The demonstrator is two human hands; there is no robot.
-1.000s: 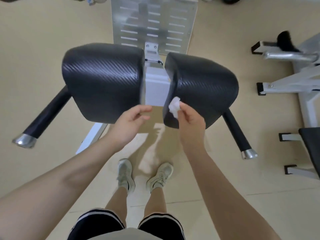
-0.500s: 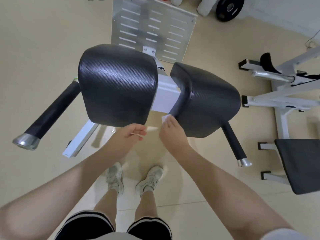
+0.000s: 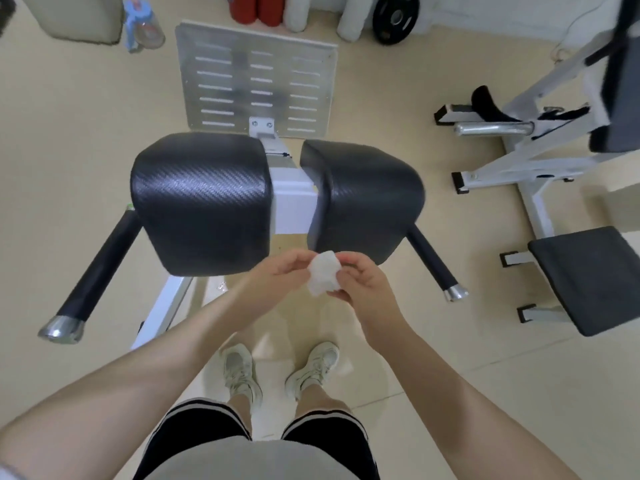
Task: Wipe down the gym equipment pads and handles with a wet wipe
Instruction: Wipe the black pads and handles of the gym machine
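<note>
Two black textured pads sit side by side on a white frame: the left pad (image 3: 201,199) and the right pad (image 3: 367,199). A black handle with a chrome cap sticks out at each side, the left handle (image 3: 100,268) and the right handle (image 3: 433,263). A crumpled white wet wipe (image 3: 323,274) is held in front of the pads' near edge. My left hand (image 3: 280,271) pinches its left side. My right hand (image 3: 363,282) grips its right side. Both hands are off the pads.
A slotted metal footplate (image 3: 256,77) lies on the floor behind the pads. Another white-framed machine (image 3: 533,161) with a black seat pad (image 3: 588,278) stands at the right. Foam rollers and a weight plate (image 3: 394,15) line the far wall. My feet (image 3: 280,370) stand on beige floor.
My right hand drew the wipe back from the right pad's inner edge. Both hands came together and now hold the bunched wipe between them. The view tilted up.
</note>
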